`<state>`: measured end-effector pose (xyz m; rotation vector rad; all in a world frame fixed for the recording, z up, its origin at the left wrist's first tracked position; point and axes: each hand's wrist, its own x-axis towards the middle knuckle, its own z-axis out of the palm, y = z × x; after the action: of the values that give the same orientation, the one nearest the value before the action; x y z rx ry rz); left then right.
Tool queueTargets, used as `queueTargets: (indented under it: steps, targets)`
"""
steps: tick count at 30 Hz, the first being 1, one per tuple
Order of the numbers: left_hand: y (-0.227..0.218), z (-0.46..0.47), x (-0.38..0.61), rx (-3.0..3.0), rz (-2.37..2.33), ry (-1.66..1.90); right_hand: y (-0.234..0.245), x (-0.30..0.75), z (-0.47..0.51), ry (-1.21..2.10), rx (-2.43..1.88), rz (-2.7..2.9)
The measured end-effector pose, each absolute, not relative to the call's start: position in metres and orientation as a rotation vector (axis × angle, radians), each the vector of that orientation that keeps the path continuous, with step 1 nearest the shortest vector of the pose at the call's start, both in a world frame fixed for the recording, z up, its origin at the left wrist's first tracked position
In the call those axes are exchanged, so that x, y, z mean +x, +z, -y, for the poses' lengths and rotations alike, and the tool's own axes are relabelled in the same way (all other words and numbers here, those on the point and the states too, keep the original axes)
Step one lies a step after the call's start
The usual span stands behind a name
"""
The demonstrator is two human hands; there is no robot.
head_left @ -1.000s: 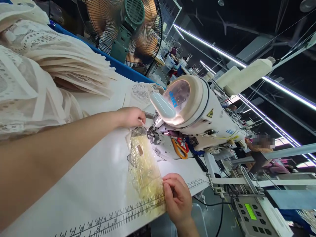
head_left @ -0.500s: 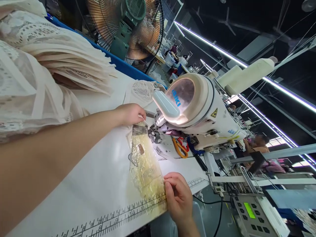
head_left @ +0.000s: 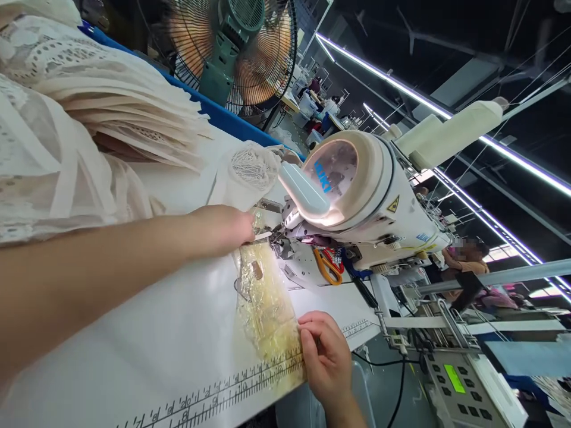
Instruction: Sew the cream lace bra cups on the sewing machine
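A white JUKI sewing machine [head_left: 339, 178] stands over the table. Beside its presser foot [head_left: 279, 241], my left hand [head_left: 229, 229] is closed on a narrow white fabric strip [head_left: 263, 236] that runs to the needle area. Its fingertips are partly hidden by the hand itself. A pale lace piece [head_left: 253, 165] lies just behind that hand. At the table's front edge rests my right hand [head_left: 328, 356], loosely curled with thumb and fingers drawn together; I see nothing in it. Its fingertips are beside the yellowed clear tape [head_left: 270, 309] covering the tabletop.
Stacked cream lace garments [head_left: 134, 113] fill the table's left side. Orange-handled scissors [head_left: 328, 267] lie beside the machine bed. A printed ruler [head_left: 241, 386] follows the front edge. Behind stands a large fan [head_left: 232, 53]. At right are a control box [head_left: 455, 380] and a person [head_left: 468, 267].
My left hand has come toward me along the presser foot, with the strip still in its fingers. More of the lace piece now shows behind it. My right hand stays by the edge.
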<state>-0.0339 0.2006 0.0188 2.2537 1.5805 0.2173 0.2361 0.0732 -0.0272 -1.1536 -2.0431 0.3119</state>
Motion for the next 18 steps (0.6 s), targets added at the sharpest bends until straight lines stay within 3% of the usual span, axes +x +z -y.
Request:
queueTargets:
  steps: [10, 18]
  targets:
    - [0.021, -0.174, -0.022, 2.696, -1.602, -0.286, -0.020, 0.234, -0.077, 0.311, -1.125, 2.007]
    - [0.021, -0.171, -0.012, 2.742, -1.588, -0.381, -0.012, 0.234, -0.081, 0.268, -1.061, 1.993]
